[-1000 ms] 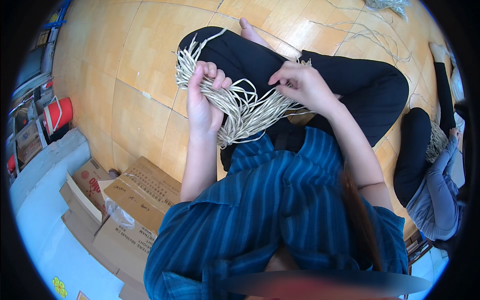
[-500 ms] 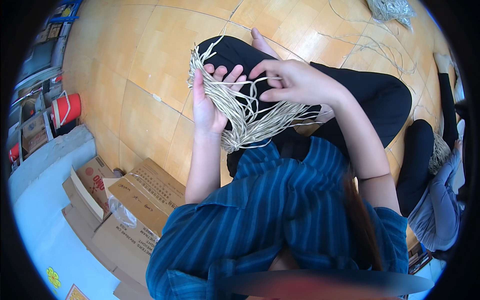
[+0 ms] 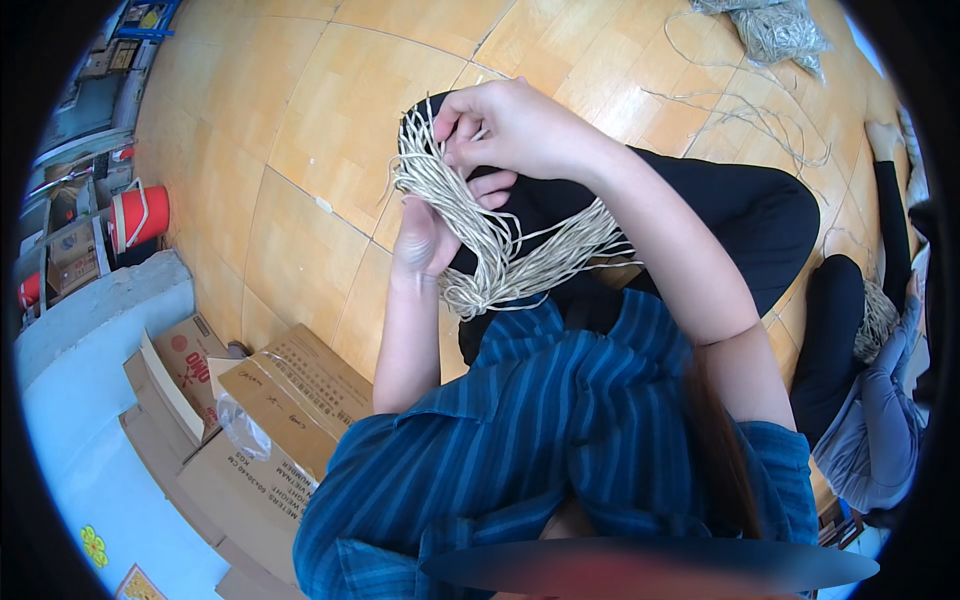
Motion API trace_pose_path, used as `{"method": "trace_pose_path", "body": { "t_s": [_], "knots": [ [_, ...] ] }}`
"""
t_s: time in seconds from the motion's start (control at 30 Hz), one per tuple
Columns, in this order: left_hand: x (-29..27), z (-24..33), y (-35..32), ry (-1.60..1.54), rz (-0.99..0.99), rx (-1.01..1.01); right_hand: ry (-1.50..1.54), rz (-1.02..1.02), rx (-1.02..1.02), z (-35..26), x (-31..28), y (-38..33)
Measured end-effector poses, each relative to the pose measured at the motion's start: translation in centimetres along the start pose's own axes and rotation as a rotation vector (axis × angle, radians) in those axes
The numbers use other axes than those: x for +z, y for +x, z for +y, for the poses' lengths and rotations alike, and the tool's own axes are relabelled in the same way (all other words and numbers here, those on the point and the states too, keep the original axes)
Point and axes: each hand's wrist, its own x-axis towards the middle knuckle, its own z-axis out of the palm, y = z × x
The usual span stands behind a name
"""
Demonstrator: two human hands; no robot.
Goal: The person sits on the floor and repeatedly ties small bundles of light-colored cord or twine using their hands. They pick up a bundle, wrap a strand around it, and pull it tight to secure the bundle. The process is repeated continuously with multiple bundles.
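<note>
The cords [image 3: 500, 240] — a pale bundle — lie across the left hand [image 3: 425, 235], which is open with the palm up and the fingers curled loosely around the strands. The bundle's long axis runs from the fingertips above the hand down past the wrist, then fans out right over the person's lap. The right hand [image 3: 515, 130] sits just above the left hand, closed in a pinch on the bundle's upper end. Cardboard boxes [image 3: 270, 400] lie below and left of the left hand, a loose cord heap [image 3: 775, 30] far up right — nothing blocks the hands.
</note>
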Motion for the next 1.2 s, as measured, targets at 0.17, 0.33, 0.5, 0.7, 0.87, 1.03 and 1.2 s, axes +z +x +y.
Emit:
{"method": "trace_pose_path", "body": {
  "t_s": [0.17,0.33,0.5,0.7,0.87,1.03,1.2],
  "knots": [
    [0.5,0.6,0.3,0.114,0.084,-0.156,0.121,-0.033,-0.009,1.4,-2.1,-1.2],
    [1.3,1.0,0.6,0.211,0.091,-0.198,0.058,-0.027,0.017,2.2,-3.0,-4.5],
    [1.3,0.5,0.8,0.003,0.184,-0.158,0.245,0.074,0.114,2.3,-2.5,-6.7],
    [1.8,0.3,0.5,0.017,0.183,-0.109,0.308,0.078,0.140,2.2,-1.5,-7.1],
    [2.0,0.3,0.5,0.240,0.151,-0.125,-0.161,0.335,-0.116,1.0,0.9,-6.4],
    [1.7,-0.4,0.4,0.299,0.058,0.019,-0.182,0.409,-0.097,0.9,1.7,-5.9],
    [2.1,-0.5,0.2,0.315,0.168,-0.030,-0.094,0.374,-0.032,2.4,2.5,-5.9]
  ]
}}
